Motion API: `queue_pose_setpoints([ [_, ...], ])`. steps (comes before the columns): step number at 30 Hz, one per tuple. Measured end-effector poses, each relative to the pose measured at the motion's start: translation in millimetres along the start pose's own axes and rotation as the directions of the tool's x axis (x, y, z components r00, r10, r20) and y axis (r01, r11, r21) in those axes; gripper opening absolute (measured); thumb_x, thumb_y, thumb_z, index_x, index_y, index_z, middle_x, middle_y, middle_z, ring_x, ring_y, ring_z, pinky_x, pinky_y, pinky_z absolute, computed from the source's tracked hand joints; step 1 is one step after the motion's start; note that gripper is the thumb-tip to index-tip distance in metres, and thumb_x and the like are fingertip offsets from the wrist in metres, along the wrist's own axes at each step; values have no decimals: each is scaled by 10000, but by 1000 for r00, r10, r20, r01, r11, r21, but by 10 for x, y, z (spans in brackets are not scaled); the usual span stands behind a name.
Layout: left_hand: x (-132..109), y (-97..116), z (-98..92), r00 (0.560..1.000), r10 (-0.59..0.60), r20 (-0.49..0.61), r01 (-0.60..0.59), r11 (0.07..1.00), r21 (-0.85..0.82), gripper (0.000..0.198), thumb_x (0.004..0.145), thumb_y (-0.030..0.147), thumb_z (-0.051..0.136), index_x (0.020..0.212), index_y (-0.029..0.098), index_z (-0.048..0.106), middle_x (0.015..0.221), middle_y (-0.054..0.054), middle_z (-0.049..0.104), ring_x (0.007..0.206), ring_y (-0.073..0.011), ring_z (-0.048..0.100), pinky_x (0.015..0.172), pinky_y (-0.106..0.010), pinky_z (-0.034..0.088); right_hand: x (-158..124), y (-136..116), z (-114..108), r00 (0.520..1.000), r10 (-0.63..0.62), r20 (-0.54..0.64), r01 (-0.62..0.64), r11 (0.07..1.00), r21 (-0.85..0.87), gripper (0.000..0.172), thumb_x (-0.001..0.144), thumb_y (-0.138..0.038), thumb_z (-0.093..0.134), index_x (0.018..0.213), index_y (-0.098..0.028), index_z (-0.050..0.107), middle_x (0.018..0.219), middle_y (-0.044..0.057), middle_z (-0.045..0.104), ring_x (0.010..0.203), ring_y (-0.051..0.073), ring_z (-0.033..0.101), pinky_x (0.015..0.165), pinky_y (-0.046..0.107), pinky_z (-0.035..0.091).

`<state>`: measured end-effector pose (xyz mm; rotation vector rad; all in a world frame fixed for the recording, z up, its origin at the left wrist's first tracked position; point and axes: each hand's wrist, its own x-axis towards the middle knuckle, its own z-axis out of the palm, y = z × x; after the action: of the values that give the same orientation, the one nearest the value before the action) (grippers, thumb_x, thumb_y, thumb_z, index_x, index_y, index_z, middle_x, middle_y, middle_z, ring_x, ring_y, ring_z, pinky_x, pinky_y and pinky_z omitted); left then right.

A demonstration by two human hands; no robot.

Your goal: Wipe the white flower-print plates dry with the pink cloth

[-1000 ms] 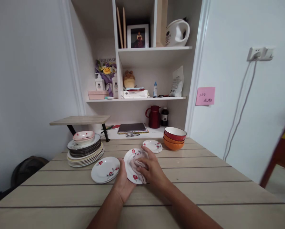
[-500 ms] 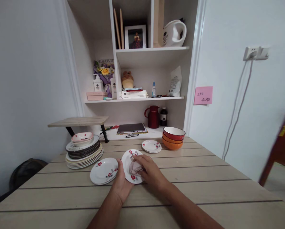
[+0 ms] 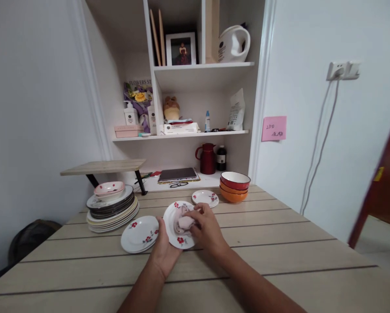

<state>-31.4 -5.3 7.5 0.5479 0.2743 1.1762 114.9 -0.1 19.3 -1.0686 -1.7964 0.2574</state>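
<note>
We see a small white plate (image 3: 181,241) with red flowers, tilted up off the worktop (image 3: 279,243), with a crumpled pinkish cloth (image 3: 184,222) pressed against its face.

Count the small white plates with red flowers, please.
3. One plate in the left hand, under the cloth; a second on the table left of it; a third beside the bowls. The tall stack may hide more.

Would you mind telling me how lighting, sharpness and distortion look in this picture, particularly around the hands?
Head view, centre: soft even light, no glare on the flowered plate in the left hand; the cloth under the right hand is reasonably sharp. Head view, edges: shelf uprights lean from wide-angle distortion; the red-brown panel at right is blurred.
</note>
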Motion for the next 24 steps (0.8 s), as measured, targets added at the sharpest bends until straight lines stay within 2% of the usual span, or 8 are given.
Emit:
queue_pose_setpoints([
  [3, -6, 11, 18, 1000, -7, 0, 7, 1000, -8, 692, 880, 643, 353, 1335, 149, 521, 1175, -161, 674, 1114, -294, 604, 1004, -473, 417, 3, -18, -32, 994, 27, 109, -24, 999, -31, 451, 733, -56, 538, 1079, -304, 686, 1025, 34, 548, 970, 182, 552, 877, 310, 440],
  [6, -15, 2, 19, 1000, -28, -12, 28, 1000, 14, 654, 894, 615, 355, 1316, 149, 537, 1176, -156, 674, 1100, -287, 611, 995, -465, 423, 14, -39, -61, 979, 30, 200, -13, 996, -88, 439, 740, -67, 549, 1101, -289, 662, 1066, 33, 579, 1015, 186, 548, 866, 283, 423],
  [10, -33, -26, 34, 999, -19, -29, 20, 999, 36, 589, 915, 559, 376, 1302, 151, 548, 1147, -149, 687, 1055, -279, 633, 973, -462, 438, 25, -65, -85, 969, 35, 244, -4, 992, -129, 410, 735, -81, 567, 1081, -281, 661, 1091, 35, 595, 1017, 195, 554, 844, 277, 421],
  [13, -43, -58, 37, 998, -67, 0, 67, 997, 39, 559, 911, 531, 421, 1294, 147, 556, 1127, -153, 695, 1028, -280, 646, 961, -457, 444, 19, -77, -89, 964, -7, 267, 35, 994, -103, 427, 744, -88, 571, 1109, -291, 658, 1089, 37, 599, 1006, 195, 561, 843, 278, 428],
  [17, -48, -95, 34, 992, -127, 25, 126, 991, 52, 559, 896, 531, 459, 1277, 137, 571, 1119, -159, 700, 1035, -287, 649, 974, -453, 432, 6, -88, -88, 966, -23, 258, 59, 990, -131, 445, 766, -103, 559, 1153, -308, 639, 1084, 34, 587, 990, 189, 566, 833, 272, 426],
  [24, -29, -77, 17, 990, -118, 74, 117, 993, 24, 587, 900, 546, 428, 1358, 187, 503, 1233, -141, 655, 1154, -283, 592, 1051, -455, 369, 50, -18, -173, 976, 164, 142, -114, 945, -307, 375, 840, -209, 527, 1191, -317, 603, 1141, 33, 563, 915, 184, 583, 698, 254, 388],
])
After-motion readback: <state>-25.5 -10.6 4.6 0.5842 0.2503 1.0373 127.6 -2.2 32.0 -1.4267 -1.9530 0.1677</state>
